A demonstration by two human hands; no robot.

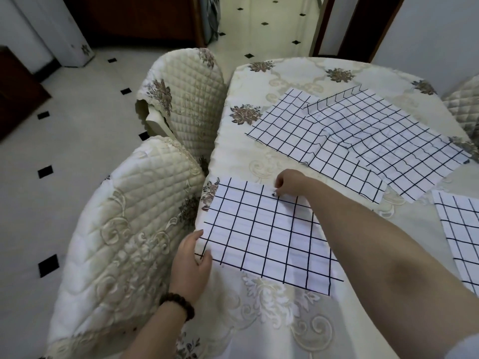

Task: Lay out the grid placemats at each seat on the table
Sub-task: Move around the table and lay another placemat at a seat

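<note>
A white placemat with a black grid (264, 237) lies flat at the table's left edge, in front of the near chair. My left hand (191, 260) pinches its near left corner at the table edge. My right hand (290, 183) reaches across and pinches its far edge with curled fingers. Two more grid placemats (298, 136) (404, 141) lie overlapping in the middle of the table, the right one rumpled with a raised far edge. Another grid placemat (461, 234) shows partly at the right edge of the view.
The table (285, 73) wears a cream floral cloth. Two quilted cream chairs (124, 229) (186, 99) stand close along its left side, a third chair (464, 104) peeks in at the right. White tiled floor stretches to the left and beyond.
</note>
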